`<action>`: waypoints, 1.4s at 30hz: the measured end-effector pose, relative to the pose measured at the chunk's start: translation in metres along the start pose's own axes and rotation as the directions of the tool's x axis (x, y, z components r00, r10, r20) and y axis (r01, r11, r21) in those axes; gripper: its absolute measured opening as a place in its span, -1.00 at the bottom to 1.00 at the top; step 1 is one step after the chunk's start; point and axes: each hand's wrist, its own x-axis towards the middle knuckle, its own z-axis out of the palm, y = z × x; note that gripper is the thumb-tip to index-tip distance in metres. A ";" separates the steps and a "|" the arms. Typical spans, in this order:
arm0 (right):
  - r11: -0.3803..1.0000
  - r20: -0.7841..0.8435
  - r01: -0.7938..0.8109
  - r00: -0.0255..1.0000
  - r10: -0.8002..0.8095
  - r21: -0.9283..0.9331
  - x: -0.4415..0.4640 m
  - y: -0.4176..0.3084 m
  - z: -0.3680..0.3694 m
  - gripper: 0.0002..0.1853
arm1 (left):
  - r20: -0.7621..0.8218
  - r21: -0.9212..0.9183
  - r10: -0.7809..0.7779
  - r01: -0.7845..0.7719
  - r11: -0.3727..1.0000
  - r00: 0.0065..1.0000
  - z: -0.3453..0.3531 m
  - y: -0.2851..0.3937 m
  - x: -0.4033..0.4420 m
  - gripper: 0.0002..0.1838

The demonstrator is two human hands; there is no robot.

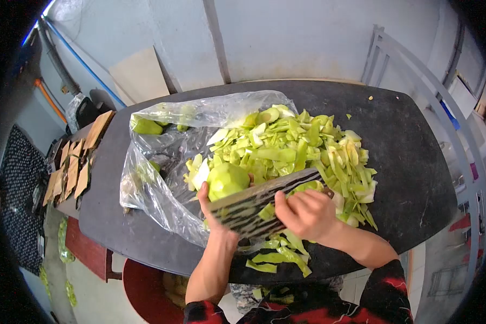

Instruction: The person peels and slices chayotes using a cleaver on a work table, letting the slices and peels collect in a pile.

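Observation:
My left hand (218, 221) is wrapped round a peeled pale-green fruit (228, 181), its surface cut in flat facets; the blade hides part of the hand. A broad-bladed cleaver (243, 209) is gripped in my right hand (309, 214), its wide blade slanting across just in front of the fruit. Dark stripes and a few green bits show on the blade. Whether the edge touches the fruit, I cannot tell. Behind both hands lies a large heap of green peelings and slices (278, 146). More peel strips (281, 258) lie near the table's front edge.
The dark table (410, 162) carries a clear plastic bag (167, 197) with whole green fruits (146, 126) inside. A red tub (140, 291) stands below the front edge. Cardboard pieces (98, 129) lie at the left, and a grey metal rail (448, 92) runs along the right.

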 end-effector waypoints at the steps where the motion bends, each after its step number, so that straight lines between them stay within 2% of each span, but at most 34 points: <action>1: 0.997 -0.029 0.068 0.997 -0.068 -0.023 0.000 -0.004 0.002 -0.83 | 0.020 -0.021 -0.013 0.013 1.000 1.000 0.001 -0.001 -0.001 -0.20; 3: 0.996 -0.042 0.085 0.995 -0.086 -0.041 0.000 -0.009 0.004 -0.86 | 0.059 -0.062 -0.039 0.042 0.997 0.998 0.006 -0.003 -0.004 -0.19; 6: 0.994 -0.026 0.103 0.994 -0.104 -0.035 0.002 -0.011 0.003 -0.88 | 0.020 0.017 -0.038 0.037 0.999 0.999 0.012 -0.008 -0.010 -0.19; 9: 0.993 -0.030 0.108 0.994 -0.110 -0.050 0.002 -0.014 0.003 -0.88 | 0.053 0.050 -0.038 0.035 0.998 0.998 0.009 -0.010 -0.010 -0.20; 11: 0.992 -0.008 0.110 0.994 -0.110 -0.056 0.002 -0.015 0.000 -0.87 | 0.030 0.011 -0.059 0.059 0.998 0.998 0.006 -0.009 -0.011 -0.20; 13: 0.997 -0.019 0.061 0.998 -0.062 -0.050 0.002 -0.011 0.004 -0.86 | 0.147 -0.032 -0.074 0.079 0.996 0.986 0.008 -0.003 -0.011 -0.27; 14: 0.999 -0.028 0.011 1.000 -0.013 -0.045 0.001 -0.007 0.007 -0.85 | -0.172 0.164 0.057 -0.029 0.986 0.983 0.014 -0.005 -0.016 -0.25; 15: 0.998 0.041 -0.059 0.997 0.059 -0.018 0.000 0.002 0.009 -0.84 | -0.072 0.123 0.059 -0.050 0.991 0.996 0.007 -0.006 -0.009 -0.22; 17: 0.995 0.083 -0.099 0.991 0.101 -0.029 -0.003 0.011 0.012 -0.82 | 0.003 0.080 0.066 -0.066 0.995 0.998 0.001 -0.005 -0.003 -0.18; 18: 0.995 0.079 -0.092 0.992 0.094 -0.029 -0.002 0.012 0.011 -0.82 | 0.005 0.077 0.073 -0.073 0.994 0.997 0.002 -0.004 -0.003 -0.18; 20: 0.987 0.009 -0.096 0.995 0.096 0.128 -0.001 0.007 0.007 -0.69 | 0.029 0.107 0.081 -0.084 0.991 0.996 0.006 -0.003 -0.007 -0.17; 23: 0.981 -0.018 -0.061 0.998 0.065 0.184 0.004 -0.003 -0.006 -0.70 | 0.094 0.106 0.057 -0.067 0.992 0.994 0.002 -0.003 -0.008 -0.18; 25: 0.984 0.004 -0.039 0.999 0.039 0.171 0.003 -0.007 -0.011 -0.71 | 0.067 0.111 0.036 -0.043 0.993 0.997 0.001 -0.002 -0.008 -0.15; 28: 0.996 0.058 -0.031 0.998 0.027 0.079 0.001 -0.005 -0.010 -0.80 | 0.177 0.086 0.062 -0.078 0.993 0.982 -0.001 -0.002 -0.005 -0.12; 30: 0.985 0.054 -0.136 0.990 0.131 0.105 -0.003 0.007 0.006 -0.77 | 0.134 0.093 0.098 -0.111 0.989 0.986 -0.001 -0.003 -0.003 -0.11; 31: 0.986 0.052 -0.134 0.990 0.130 0.103 -0.007 0.010 0.009 -0.77 | 0.095 0.102 0.138 -0.147 0.984 0.986 -0.001 -0.003 -0.002 -0.10; 32: 0.973 0.086 -0.194 0.979 0.184 0.121 -0.010 0.015 0.011 -0.75 | 0.156 0.155 0.058 -0.083 0.984 0.986 -0.003 0.005 -0.005 -0.07; 33: 0.958 0.123 -0.249 0.965 0.233 0.138 -0.007 0.019 0.012 -0.73 | 0.163 0.152 0.066 -0.091 0.984 0.984 0.000 0.006 -0.004 -0.07; 37: 0.958 0.066 -0.170 0.985 0.159 0.231 0.001 0.008 -0.007 -0.73 | 0.195 0.119 0.105 -0.130 0.984 0.975 0.011 0.003 -0.009 -0.01; 39: 0.957 0.099 -0.168 0.984 0.148 0.236 0.006 0.001 -0.021 -0.74 | 0.253 0.107 0.048 -0.077 0.991 0.966 0.008 0.005 -0.010 0.03; 40: 0.958 0.122 -0.161 0.983 0.135 0.239 0.006 -0.001 -0.024 -0.75 | 0.361 0.171 0.033 -0.100 0.980 0.932 0.004 0.007 -0.008 0.07; 42: 0.959 0.123 -0.142 0.986 0.114 0.247 0.005 0.000 -0.026 -0.76 | 0.344 0.164 0.013 -0.074 0.984 0.939 0.007 0.010 -0.010 0.07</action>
